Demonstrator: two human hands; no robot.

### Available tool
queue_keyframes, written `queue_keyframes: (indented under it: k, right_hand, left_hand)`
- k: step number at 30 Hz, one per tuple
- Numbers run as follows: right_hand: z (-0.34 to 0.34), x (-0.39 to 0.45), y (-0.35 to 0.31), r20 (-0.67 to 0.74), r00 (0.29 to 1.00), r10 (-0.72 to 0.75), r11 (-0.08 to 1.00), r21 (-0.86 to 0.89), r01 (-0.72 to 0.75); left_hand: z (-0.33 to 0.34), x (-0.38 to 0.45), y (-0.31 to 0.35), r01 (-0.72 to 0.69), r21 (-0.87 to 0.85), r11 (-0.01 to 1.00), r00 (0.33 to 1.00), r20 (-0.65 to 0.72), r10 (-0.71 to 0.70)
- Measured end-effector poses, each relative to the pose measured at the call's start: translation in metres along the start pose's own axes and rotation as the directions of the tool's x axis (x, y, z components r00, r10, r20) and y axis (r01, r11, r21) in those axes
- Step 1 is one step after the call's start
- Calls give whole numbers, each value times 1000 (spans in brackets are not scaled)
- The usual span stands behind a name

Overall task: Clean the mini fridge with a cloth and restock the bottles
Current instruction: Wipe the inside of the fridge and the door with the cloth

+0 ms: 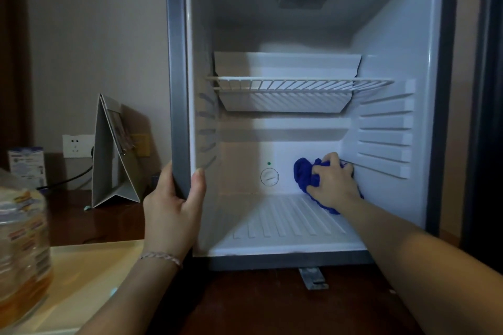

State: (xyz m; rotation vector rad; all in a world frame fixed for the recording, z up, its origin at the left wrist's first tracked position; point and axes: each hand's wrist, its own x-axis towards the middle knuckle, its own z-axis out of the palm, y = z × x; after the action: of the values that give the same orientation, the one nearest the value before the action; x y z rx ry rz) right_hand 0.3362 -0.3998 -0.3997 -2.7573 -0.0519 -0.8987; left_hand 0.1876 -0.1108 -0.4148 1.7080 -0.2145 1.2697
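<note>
Wiping the lower back corner is the step we judge to be in hand, with the blue cloth [306, 175] bunched against the rear wall of the fridge [178, 90], low on the right side and just above the ribbed floor. To do it well we would keep the cloth spread flatter under the palm, since a tight wad touches only a small patch, and we would work along the floor grooves rather than across them so that dirt is not pushed into the ribs (the side ledges just to the right call for the same care). Our right hand [333, 182] lies over the cloth with its fingers [330, 159] curled down and closed on it, the fabric spilling out to the left of the knuckles and below the wrist. The round dial [269, 177] sits on the back wall just left of the cloth, not touching it. Our left hand [174, 207] is clamped round the fridge's left front edge, thumb inside, steadying it. The wire shelf [299, 83] above is bare, and a bottle [23, 239] waits at far left, blurred, on a pale tray [89, 266].
</note>
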Motion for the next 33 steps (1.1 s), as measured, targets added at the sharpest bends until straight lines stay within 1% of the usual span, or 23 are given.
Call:
queue_keyframes:
  k: [2, 3, 5, 6, 7, 9, 11, 12, 13, 15, 17, 18, 22, 26, 29, 33]
  right_hand:
    - [-1, -3, -10, 12, 1000, -13, 1000, -18, 13]
    - [0, -5, -16, 25, 999, -49, 999, -11, 49]
    - [0, -9, -36, 17, 984, -176, 984, 10, 176]
    - [0, -10, -50, -24, 968, -251, 968, 13, 252]
    - [-2, -11, -65, -95, 943, -320, 947, 3, 321]
    - [-16, -5, -94, -291, 871, -395, 912, -12, 410]
    - [-41, 5, -118, -455, 812, -366, 906, 23, 422]
    - [-53, 11, -129, -482, 804, -348, 909, 35, 415]
    - [-63, 17, -137, -466, 817, -339, 914, 42, 403]
    - [-73, 26, -153, -363, 862, -354, 921, 24, 388]
    - [-73, 29, -165, -281, 879, -385, 920, -41, 389]
    - [-71, 29, -170, -264, 880, -395, 918, -68, 391]
    - [-67, 30, -179, -279, 860, -428, 903, -110, 414]
    - [-67, 34, -176, -245, 836, -491, 866, -237, 439]
    - [-64, 37, -170, -231, 841, -490, 864, -257, 433]
    - [-68, 39, -148, -228, 867, -444, 887, -248, 389]
  left_hand:
    - [0, 0, -1, 8, 2, 1000, 1000, 8, -8]
    - [0, 0, -2, 9, -1, 1000, 1000, 12, -9]
    - [-1, 1, -1, 14, -13, 1000, 1000, 25, -14]
    - [-1, 0, 0, 15, -17, 1000, 999, 38, -14]
    - [-2, 0, 1, 15, -21, 1000, 999, 50, -14]
    - [-2, -2, 4, 16, -37, 999, 999, 52, -14]
    - [-3, -2, 7, 7, -45, 999, 999, 50, -5]
    - [-3, -1, 7, 3, -39, 999, 999, 47, -1]
    - [-3, 0, 7, 0, -32, 999, 999, 41, 1]
    - [-3, 1, 5, -3, -3, 1000, 1000, 19, 3]
    - [-3, 2, 4, -12, 26, 1000, 1000, 7, 12]
    - [-3, 1, 5, -17, 32, 999, 1000, 9, 17]
    - [-2, 3, 6, -12, 34, 999, 1000, 14, 11]
    - [-5, 5, 4, -15, 63, 998, 1000, 15, 14]
    - [-5, 6, 5, -9, 65, 998, 999, 34, 7]
    - [-6, 6, 6, -22, 49, 999, 999, 41, 20]
